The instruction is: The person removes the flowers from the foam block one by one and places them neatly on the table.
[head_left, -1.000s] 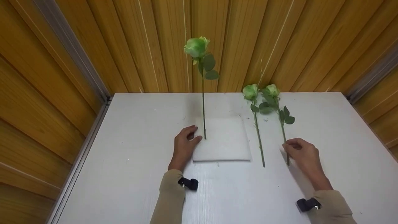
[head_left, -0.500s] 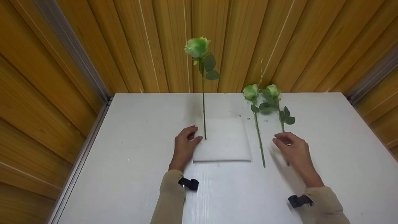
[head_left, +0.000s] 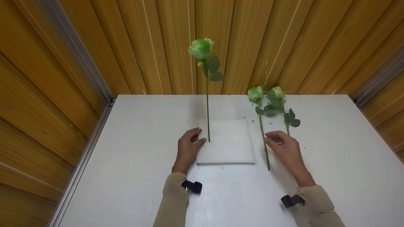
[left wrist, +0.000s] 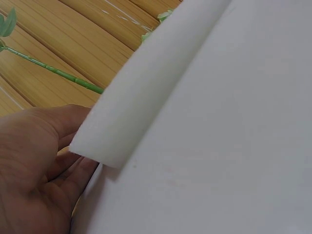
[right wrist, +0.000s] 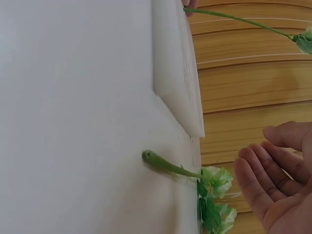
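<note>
A green rose point(head_left: 201, 49) stands upright in a white foam block point(head_left: 230, 151), its stem set near the block's left side. At that left edge my left hand point(head_left: 187, 148) rests, fingertips and thumb touching the foam close to the stem. The left wrist view shows the hand point(left wrist: 39, 161) beside the block's corner point(left wrist: 117, 131). Two more green roses lie to the right: a nearer one point(head_left: 261, 126) and an outer one point(head_left: 277, 93). My right hand point(head_left: 285, 149) hovers just right of the nearer stem, holding nothing, and hides the outer rose's lower stem.
All of this is on a white table point(head_left: 142, 132). Wood-patterned panels point(head_left: 151, 47) rise behind its back edge, with a metal frame post point(head_left: 75, 47) at the left corner. Small specks lie near the foam's upper right corner.
My right hand has let go of the outer rose's stem and moved left towards the nearer lying rose. The left hand, the foam block and the standing rose stay as they were.
</note>
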### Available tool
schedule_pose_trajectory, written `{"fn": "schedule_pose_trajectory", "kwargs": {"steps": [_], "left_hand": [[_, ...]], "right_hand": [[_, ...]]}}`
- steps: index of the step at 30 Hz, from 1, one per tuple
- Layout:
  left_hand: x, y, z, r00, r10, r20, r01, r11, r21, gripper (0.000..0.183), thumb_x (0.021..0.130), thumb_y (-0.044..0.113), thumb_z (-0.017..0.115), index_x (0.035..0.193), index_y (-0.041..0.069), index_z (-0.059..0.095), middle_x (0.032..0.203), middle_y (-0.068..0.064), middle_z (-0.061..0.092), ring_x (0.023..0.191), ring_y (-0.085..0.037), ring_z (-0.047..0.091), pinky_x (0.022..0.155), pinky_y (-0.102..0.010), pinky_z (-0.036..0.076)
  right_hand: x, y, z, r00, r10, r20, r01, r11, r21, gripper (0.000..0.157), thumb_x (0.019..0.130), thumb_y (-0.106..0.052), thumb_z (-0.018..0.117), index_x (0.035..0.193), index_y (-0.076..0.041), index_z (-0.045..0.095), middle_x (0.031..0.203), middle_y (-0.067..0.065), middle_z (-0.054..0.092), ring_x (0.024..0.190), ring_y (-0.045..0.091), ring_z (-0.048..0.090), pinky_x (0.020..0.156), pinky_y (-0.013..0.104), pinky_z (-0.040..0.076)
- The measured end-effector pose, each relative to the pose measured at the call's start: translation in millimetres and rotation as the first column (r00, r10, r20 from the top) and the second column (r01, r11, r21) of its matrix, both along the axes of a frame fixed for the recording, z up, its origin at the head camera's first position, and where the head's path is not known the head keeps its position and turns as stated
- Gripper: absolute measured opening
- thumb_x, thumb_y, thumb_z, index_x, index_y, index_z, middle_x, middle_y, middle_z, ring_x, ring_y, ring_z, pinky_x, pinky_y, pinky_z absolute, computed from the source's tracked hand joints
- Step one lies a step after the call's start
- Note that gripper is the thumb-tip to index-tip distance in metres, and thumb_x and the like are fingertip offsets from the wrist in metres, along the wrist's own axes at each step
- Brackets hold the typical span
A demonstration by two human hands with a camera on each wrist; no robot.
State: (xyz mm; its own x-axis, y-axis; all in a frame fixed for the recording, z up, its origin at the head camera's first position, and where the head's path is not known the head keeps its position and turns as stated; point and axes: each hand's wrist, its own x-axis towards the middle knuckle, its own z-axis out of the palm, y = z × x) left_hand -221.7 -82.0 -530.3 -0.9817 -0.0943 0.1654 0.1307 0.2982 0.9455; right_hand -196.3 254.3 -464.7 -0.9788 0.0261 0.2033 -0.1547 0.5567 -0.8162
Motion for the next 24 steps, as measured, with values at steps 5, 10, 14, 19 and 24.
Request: {"fn": "schedule_pose_trajectory", "kwargs": {"steps": [5,10,14,19,24], "left_hand": [[-0.3,0.2,-0.1,1.0,0.0,-0.001,0.0,1.0,-0.011,0.041,0.094,0.006,0.082,0.134,0.001,0.071,0.143,-0.014,0.065,0.124,-0.027,0.065,0.104,-0.033,0.055],[-0.6,-0.6,-1.0,1.0,-0.01,-0.009,0.01,1.0,-0.007,0.042,0.095,0.006,0.082,0.134,0.0,0.07,0.143,-0.014,0.064,0.124,-0.028,0.065,0.104,-0.033,0.055],[-0.3,-1.5,-1.4,1.0,-0.02,0.008,0.02,1.0,0.012,0.043,0.095,0.007,0.081,0.136,0.0,0.069,0.145,-0.013,0.063,0.126,-0.027,0.064,0.105,-0.033,0.054],[-1.2,-0.9,-1.8,0.999,-0.016,0.028,0.016,1.0,0.009,0.044,0.096,0.009,0.081,0.137,0.001,0.069,0.146,-0.011,0.062,0.126,-0.026,0.064,0.106,-0.032,0.054],[-1.7,-0.7,-1.7,0.999,-0.013,0.032,0.013,1.0,0.011,0.043,0.095,0.007,0.081,0.136,0.0,0.07,0.146,-0.011,0.063,0.127,-0.025,0.064,0.106,-0.032,0.053]], "right_hand": [[-4.2,-14.0,-1.9,1.0,0.026,-0.013,-0.026,0.999,-0.038,0.022,0.1,-0.013,0.077,0.117,0.001,0.076,0.107,0.013,0.076,0.094,0.006,0.068,0.082,0.013,0.054],[-8.8,-30.0,-4.1,0.998,0.049,-0.028,-0.051,0.996,-0.079,0.022,0.099,-0.012,0.078,0.116,0.002,0.076,0.106,0.011,0.076,0.094,0.008,0.069,0.083,0.014,0.055],[-12.5,-44.3,-5.6,0.997,0.071,-0.033,-0.075,0.989,-0.124,0.023,0.099,-0.012,0.079,0.116,0.002,0.076,0.107,0.011,0.076,0.096,0.011,0.069,0.084,0.016,0.055],[-14.5,-60.2,-7.8,0.995,0.094,-0.039,-0.099,0.982,-0.159,0.022,0.098,-0.012,0.079,0.115,0.002,0.076,0.107,0.01,0.076,0.096,0.015,0.07,0.084,0.017,0.056],[-14.8,-73.3,-9.5,0.993,0.105,-0.046,-0.112,0.974,-0.197,0.021,0.098,-0.01,0.079,0.114,0.003,0.076,0.106,0.011,0.076,0.096,0.02,0.07,0.084,0.018,0.056]]}}
